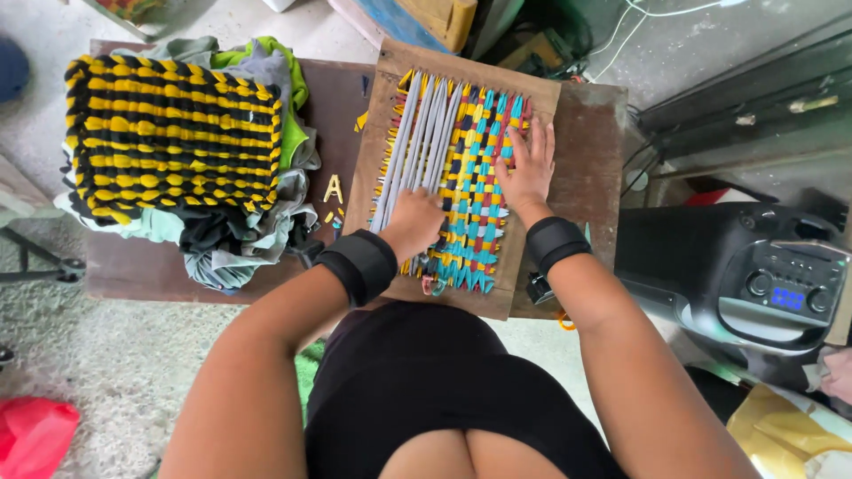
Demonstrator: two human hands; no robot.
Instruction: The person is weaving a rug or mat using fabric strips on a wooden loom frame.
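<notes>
Hands, left (415, 222) and right (527, 164), press flat on woven mat (475, 168)

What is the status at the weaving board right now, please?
Left hand closed on grey strips. Right hand flat, fingers spread, pressing the woven mat on its wooden board. Nothing obstructing; yellow-black mat stacked aside.

left grip (415, 222) fingers curl under, tips hidden in the woven mat (470, 177), can't tell what they pinch. right grip (530, 164) covers part of the weave. red bag (34, 435) cut by the bottom-left edge. speaker (763, 275) screen too small to read. clothes pile (231, 239) mostly hidden under the yellow-black mat (169, 133).
</notes>
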